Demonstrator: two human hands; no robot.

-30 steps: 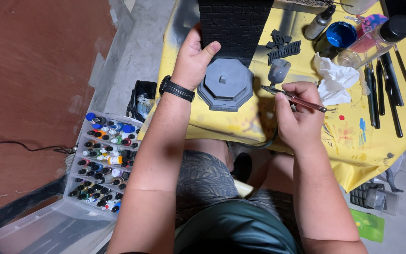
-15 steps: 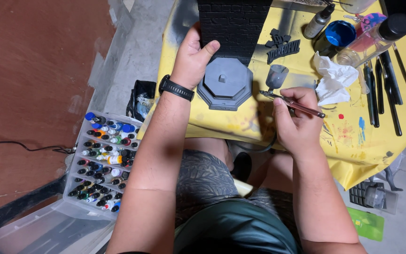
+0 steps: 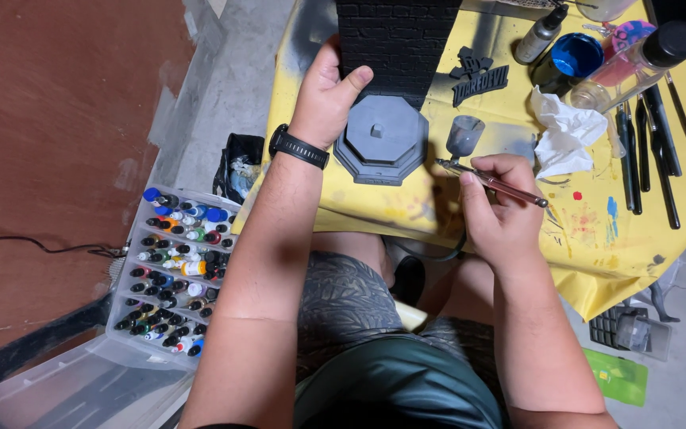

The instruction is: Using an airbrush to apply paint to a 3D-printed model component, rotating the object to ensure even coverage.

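My left hand (image 3: 329, 99) grips the left side of a dark grey model (image 3: 395, 44) with a brick-textured wall and an octagonal base (image 3: 381, 137); the thumb rests on the wall's lower edge. A black watch sits on that wrist. My right hand (image 3: 502, 208) holds an airbrush (image 3: 492, 181), its copper-coloured body lying across the fingers and its fine tip pointing left toward the octagonal base. The airbrush's grey cup (image 3: 465, 135) stands just above the hand. A hose runs down from it under the table edge.
A yellow paint-stained cloth (image 3: 597, 230) covers the table. On it lie a crumpled white tissue (image 3: 567, 131), a blue jar (image 3: 575, 54), bottles, several dark tools (image 3: 645, 151) and a dark lettered piece (image 3: 478, 78). A clear tray of several paint bottles (image 3: 175, 270) stands at lower left.
My right hand has tilted the airbrush slightly, keeping its tip near the model's base. My left hand stays on the model.
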